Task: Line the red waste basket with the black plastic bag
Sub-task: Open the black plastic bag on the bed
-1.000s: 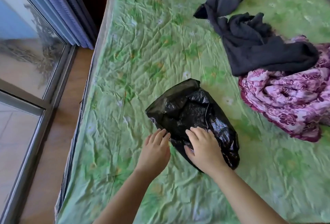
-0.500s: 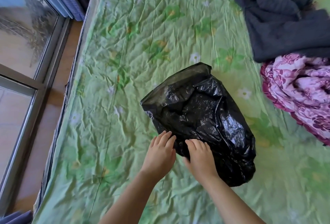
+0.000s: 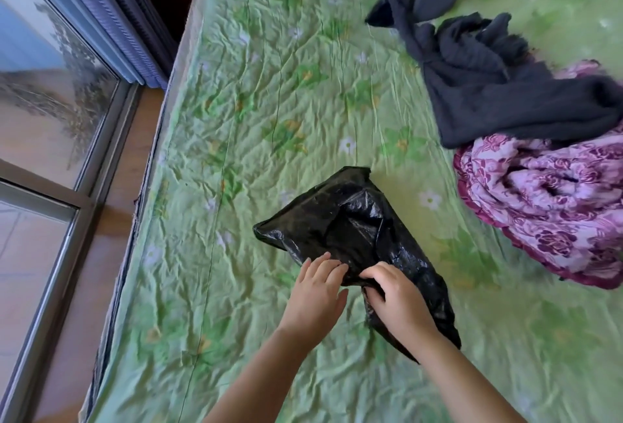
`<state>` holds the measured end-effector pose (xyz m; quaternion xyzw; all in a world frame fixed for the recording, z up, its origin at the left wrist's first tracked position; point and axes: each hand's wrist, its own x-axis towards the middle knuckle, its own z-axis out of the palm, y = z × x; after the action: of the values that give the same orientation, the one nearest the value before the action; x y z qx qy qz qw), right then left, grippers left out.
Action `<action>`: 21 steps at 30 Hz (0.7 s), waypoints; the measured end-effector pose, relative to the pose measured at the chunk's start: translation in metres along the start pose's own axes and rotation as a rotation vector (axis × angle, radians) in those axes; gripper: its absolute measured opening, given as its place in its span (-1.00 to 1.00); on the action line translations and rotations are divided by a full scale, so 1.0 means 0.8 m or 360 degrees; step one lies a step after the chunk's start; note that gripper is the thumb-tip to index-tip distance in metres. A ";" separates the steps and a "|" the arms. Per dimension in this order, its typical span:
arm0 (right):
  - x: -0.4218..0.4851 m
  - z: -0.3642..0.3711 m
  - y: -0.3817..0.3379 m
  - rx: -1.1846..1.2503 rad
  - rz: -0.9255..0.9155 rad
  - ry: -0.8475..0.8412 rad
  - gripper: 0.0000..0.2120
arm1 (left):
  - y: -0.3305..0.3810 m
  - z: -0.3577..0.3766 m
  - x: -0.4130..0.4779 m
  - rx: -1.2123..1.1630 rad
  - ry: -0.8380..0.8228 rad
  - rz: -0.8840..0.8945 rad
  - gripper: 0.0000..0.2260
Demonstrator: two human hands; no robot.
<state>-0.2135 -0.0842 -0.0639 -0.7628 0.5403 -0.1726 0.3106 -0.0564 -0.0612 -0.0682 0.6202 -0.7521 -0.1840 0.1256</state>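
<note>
Both hands were on the black plastic bag [image 3: 354,233] at 6 o'clock: left hand [image 3: 315,298] lay flat, grip released; right hand [image 3: 399,304] pinched a fold. Best bet: find the open edge first.

I see bright, soft daylight entering from the window [image 3: 50,112] on the left. The black plastic bag [image 3: 357,230] throws small glints. The wide lens bends the window frame, and the picture's right edge and corners look smeared.
</note>
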 end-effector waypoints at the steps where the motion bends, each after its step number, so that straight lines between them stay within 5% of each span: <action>1: -0.003 -0.014 -0.006 0.0006 -0.0002 0.0017 -0.80 | 0.007 -0.010 0.001 0.0000 0.0050 0.0030 -0.65; 11: -0.061 -0.131 -0.057 0.0044 0.0102 0.0238 -0.82 | 0.055 -0.096 -0.020 -0.0134 0.0178 -0.0032 -0.68; 21: -0.195 -0.168 -0.101 0.0021 0.0361 0.0482 -0.82 | 0.096 -0.143 -0.053 -0.0001 -0.0195 0.0406 -0.75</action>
<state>-0.2920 0.0403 0.1013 -0.6602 0.6622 -0.2530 0.2481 -0.0685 -0.0208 0.0701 0.5073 -0.8310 -0.2042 0.1021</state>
